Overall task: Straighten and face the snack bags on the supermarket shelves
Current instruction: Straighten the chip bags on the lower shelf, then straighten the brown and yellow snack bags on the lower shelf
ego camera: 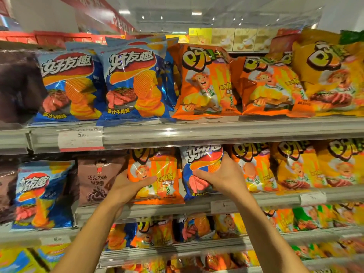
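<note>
Now, head view, middle shelf: two snack bags stand side by side at the front edge of the middle shelf (197, 205), each held by one hand.
Left hand (126, 189): it grips the orange snack bag (157, 174) at its left side, the thumb lies across the front and the other fingers are hidden behind the bag.
Orange snack bag: shiny orange foil with a cartoon figure, pale stick shapes and Chinese letters; it stands upright and faces forward, its top is hidden under the upper shelf rail.
Right hand (222, 178): it holds the blue chip bag (199, 170) from its right side, the thumb pressed on the front, the fingers curled around the right edge.
Blue chip bag: blue foil with a red oval logo, orange ridged chips and a steak picture; it faces forward, just beside the orange bag.
Neighbours: a brown chocolate-flavour bag (98, 180) at left, more orange and yellow bags (295, 168) at right.
Upper shelf: two blue chip bags (134, 83) beside orange bags (206, 81), above a price tag (80, 137).
</note>
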`<state>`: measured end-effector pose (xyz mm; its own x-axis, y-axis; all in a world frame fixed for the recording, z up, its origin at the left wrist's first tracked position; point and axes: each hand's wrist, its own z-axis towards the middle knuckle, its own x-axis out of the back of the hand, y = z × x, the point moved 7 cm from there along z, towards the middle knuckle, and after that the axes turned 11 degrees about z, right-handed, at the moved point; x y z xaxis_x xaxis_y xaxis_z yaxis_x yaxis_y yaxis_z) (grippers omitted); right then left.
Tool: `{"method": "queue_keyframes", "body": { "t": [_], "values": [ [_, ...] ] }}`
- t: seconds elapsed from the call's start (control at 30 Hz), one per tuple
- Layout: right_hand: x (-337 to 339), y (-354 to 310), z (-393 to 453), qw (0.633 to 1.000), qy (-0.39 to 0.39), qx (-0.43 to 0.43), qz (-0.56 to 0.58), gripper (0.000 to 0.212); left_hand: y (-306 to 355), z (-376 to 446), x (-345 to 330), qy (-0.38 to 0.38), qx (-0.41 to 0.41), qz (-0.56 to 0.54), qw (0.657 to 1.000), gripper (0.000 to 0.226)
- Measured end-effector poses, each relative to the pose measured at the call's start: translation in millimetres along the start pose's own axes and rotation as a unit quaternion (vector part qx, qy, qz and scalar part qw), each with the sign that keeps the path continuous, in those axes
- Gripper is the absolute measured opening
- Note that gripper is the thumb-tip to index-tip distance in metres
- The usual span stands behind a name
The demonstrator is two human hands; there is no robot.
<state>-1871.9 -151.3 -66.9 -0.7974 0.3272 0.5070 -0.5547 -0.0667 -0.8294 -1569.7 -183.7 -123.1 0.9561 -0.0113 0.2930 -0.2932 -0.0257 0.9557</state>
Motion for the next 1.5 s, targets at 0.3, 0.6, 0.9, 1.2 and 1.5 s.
{"method": "queue_keyframes", "body": {
  "t": [0.3,0.6,0.9,1.2,1.5],
  "values": [
    [82.6,61.0,-30.9,0.995,0.052,-0.027,0.077,0.073,32.9,0.2,-66.3,0.062,-0.061,0.015,0.996,0.064],
    [131.7,95.5,-38.7,0.991,0.087,-0.020,0.099,0.066,37.8,2.0,-134.9,0.074,-0.056,0.044,0.995,0.066],
    [132.0,111.2,-47.0,0.987,0.054,-0.038,0.144,0.084,39.4,5.9,-156.2,-0.013,-0.058,0.148,0.987,0.063],
    [86.3,72.7,-73.4,0.988,0.043,-0.035,0.145,0.062,34.8,-12.6,-139.3,-0.007,-0.048,0.261,0.964,0.084],
    [-29.7,0.0,-90.3,0.986,0.032,-0.023,0.164,0.067,4.2,-73.0,-7.6,0.122,-0.251,0.382,0.881,0.023]
  ]
}}
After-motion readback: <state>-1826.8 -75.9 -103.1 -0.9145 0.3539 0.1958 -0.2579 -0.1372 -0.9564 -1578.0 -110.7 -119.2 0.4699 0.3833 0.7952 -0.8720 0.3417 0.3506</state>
